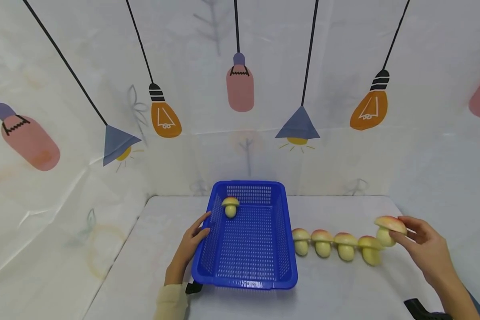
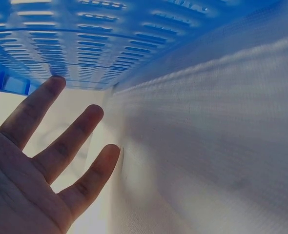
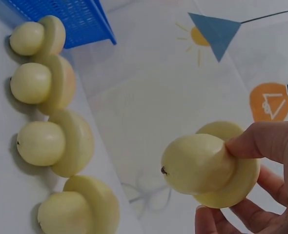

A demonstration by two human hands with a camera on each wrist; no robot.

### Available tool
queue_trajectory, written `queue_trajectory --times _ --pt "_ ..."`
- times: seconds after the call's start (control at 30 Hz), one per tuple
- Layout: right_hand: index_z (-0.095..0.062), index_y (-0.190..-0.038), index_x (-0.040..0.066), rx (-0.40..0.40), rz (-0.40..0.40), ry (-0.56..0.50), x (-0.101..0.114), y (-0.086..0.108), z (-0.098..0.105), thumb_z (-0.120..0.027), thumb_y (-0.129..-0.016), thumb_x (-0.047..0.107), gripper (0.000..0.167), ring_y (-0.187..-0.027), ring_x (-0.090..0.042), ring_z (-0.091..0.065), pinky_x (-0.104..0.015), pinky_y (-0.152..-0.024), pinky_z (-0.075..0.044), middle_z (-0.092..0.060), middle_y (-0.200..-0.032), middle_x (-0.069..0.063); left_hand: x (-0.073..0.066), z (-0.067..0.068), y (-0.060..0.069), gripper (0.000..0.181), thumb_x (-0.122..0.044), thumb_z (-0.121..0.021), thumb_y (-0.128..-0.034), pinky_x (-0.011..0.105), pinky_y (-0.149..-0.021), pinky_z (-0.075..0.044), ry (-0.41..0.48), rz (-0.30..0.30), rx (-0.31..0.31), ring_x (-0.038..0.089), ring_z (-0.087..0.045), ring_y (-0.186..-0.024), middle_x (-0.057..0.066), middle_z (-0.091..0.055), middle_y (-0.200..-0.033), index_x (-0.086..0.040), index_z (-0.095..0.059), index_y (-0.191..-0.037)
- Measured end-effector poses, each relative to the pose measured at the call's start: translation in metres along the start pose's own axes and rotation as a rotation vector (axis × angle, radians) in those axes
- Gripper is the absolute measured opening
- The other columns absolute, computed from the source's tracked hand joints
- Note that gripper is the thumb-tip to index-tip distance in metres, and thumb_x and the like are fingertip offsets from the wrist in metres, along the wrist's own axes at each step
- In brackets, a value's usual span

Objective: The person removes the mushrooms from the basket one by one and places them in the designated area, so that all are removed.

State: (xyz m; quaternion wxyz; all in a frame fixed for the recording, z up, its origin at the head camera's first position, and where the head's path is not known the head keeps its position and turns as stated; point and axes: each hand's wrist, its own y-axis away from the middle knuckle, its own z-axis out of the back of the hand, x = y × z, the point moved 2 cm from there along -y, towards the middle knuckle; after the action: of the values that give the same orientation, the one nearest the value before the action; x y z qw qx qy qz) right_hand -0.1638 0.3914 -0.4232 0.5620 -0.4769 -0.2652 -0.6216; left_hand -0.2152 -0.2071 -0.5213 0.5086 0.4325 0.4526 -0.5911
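My right hand (image 1: 430,249) pinches a toy mushroom (image 1: 390,229), pale green-yellow with a reddish cap, between thumb and fingers. In the right wrist view this mushroom (image 3: 202,165) is held tilted, its stem end facing left. Several similar toy mushrooms (image 1: 346,246) stand in a row on the table, just left of the right hand. A blue plastic basket (image 1: 245,284) with slotted walls is to their left; one mushroom (image 1: 230,207) lies at its far left corner. My left hand (image 1: 192,240) touches the basket's left side; its fingers (image 2: 68,146) look straight and spread in the left wrist view.
A white-covered table (image 1: 328,293) bears the basket and mushrooms. Behind it hangs a pale sheet (image 1: 264,155) printed with lamps and bulbs, which meets the table's back edge.
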Motion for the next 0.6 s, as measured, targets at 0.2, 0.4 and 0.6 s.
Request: queue_trajectory --times 0.2,0.4,0.6 --pt "-0.066 -0.127 0.028 -0.012 -0.019 0.014 -0.008 0.002 0.008 -0.077 -0.092 0.009 0.041 -0.092 0.025 -0.055 -0.003 -0.068 -0.043 -0.058 -0.104 0.042 0.0 -0.001 0.0 0.054 -0.023 -0.057 -0.1047 0.037 -0.085 -0.059 0.007 0.001 0.022 0.038 -0.067 -0.114 0.032 -0.057 -0.141 -0.021 -0.044 -0.158" --pt "-0.067 -0.126 0.028 -0.009 -0.023 0.022 -0.012 0.002 0.009 -0.077 -0.092 0.011 0.039 -0.091 0.025 -0.055 -0.004 -0.068 -0.043 -0.057 -0.103 0.043 -0.001 0.003 0.001 0.054 -0.022 -0.058 -0.1042 0.036 -0.083 -0.059 0.0 -0.001 0.004 0.038 -0.068 -0.113 0.031 -0.058 -0.141 -0.021 -0.045 -0.157" --pt "-0.068 -0.127 0.029 0.024 -0.02 0.016 -0.018 0.001 0.018 -0.077 -0.092 0.008 0.042 -0.093 0.026 -0.055 -0.003 -0.07 -0.044 -0.058 -0.105 0.044 -0.001 0.003 0.001 0.055 -0.023 -0.058 -0.104 0.044 -0.085 -0.06 -0.004 -0.007 0.013 0.039 -0.067 -0.114 0.032 -0.056 -0.143 -0.021 -0.044 -0.157"
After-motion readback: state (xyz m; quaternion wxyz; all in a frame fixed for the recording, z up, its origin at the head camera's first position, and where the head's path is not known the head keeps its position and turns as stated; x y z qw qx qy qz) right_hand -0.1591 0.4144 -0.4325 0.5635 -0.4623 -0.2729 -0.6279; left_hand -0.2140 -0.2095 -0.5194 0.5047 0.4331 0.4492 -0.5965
